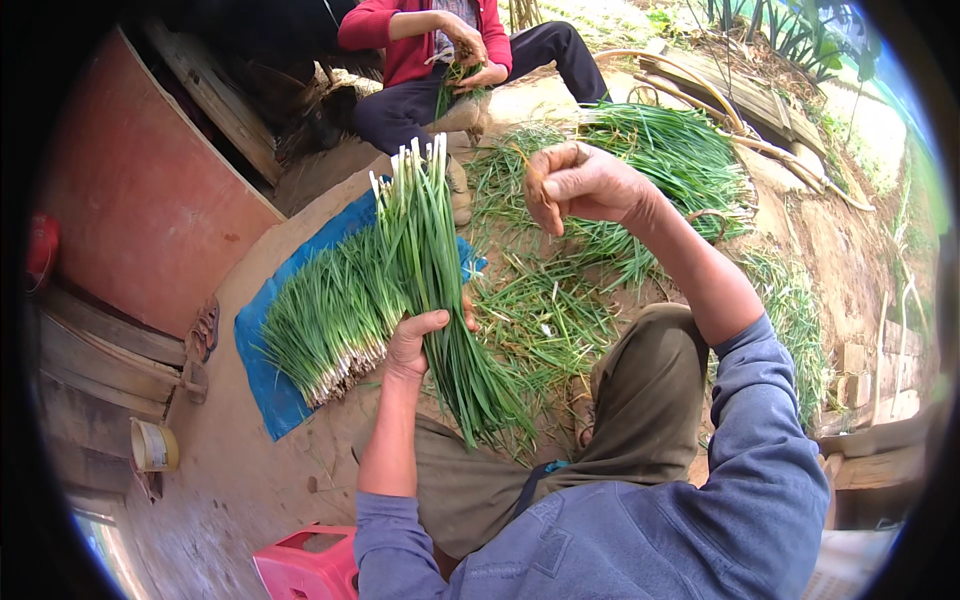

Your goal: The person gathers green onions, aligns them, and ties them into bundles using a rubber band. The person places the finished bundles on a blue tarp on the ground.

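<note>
My left hand (pixel 411 346) is wrapped around a thick bunch of garlic chives (pixel 431 259). Its white stem ends point up and away from me, and the green tips hang over my lap. Raised to the right of the bunch, my right hand (pixel 589 184) has its fingers curled, with a thin withered leaf (pixel 520 155) at the fingertips. Left of the bunch, more chives (pixel 330 311) stand packed in rows on a blue plastic sheet (pixel 274 394). A large heap of long chives (pixel 660 150) lies beyond my right hand. Scattered leaf scraps (pixel 547 322) cover the ground between.
A person in a red top (pixel 370 26) sits opposite, handling some greens. A pink plastic stool (pixel 311 562) stands at lower left, near a yellow tub (pixel 156 446). A reddish board (pixel 150 195) leans at left. Wooden planks (pixel 727 90) and bent poles lie behind the heap.
</note>
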`<state>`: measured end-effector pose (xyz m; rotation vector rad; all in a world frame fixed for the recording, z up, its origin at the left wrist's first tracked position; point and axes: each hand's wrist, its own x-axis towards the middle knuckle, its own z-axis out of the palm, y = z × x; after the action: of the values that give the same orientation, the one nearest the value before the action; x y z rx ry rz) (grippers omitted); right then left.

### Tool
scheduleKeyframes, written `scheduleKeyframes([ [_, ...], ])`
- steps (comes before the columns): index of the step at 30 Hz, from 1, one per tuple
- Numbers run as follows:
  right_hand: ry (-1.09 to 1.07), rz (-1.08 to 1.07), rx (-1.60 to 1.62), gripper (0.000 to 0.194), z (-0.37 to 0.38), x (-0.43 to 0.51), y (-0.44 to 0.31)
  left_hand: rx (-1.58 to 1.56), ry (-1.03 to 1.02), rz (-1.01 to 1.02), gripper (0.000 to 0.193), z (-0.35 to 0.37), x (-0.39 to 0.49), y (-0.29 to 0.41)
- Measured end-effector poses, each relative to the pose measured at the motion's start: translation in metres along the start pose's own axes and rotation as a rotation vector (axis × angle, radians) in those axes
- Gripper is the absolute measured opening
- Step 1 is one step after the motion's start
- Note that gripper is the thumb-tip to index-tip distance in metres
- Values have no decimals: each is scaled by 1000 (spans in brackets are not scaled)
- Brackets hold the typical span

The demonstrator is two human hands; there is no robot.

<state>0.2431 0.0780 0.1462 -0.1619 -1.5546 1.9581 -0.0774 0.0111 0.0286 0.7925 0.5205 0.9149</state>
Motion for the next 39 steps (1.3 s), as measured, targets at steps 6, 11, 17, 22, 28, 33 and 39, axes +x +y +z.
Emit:
scheduleKeyframes([
  [6,-297,993,-1714,42,8,-4,56,173,111,22,41,3,1,0],
  [11,459,391,-801,29,16,10,47,259,193,30,51,8,4,-5],
  [17,590,111,-777,33,37,55,56,403,246,141,47,14,11,-20],
  [22,633,250,-792,35,31,64,64,529,213,215,46,13,11,-24],
  [28,687,127,-52,14,25,45,39,511,195,197,51,14,6,-21],
  [33,692,85,125,15,8,38,14,546,121,170,58,16,6,-23],
  [39,694,-140,237,15,-13,23,-5,554,111,137,68,15,5,-24],
])
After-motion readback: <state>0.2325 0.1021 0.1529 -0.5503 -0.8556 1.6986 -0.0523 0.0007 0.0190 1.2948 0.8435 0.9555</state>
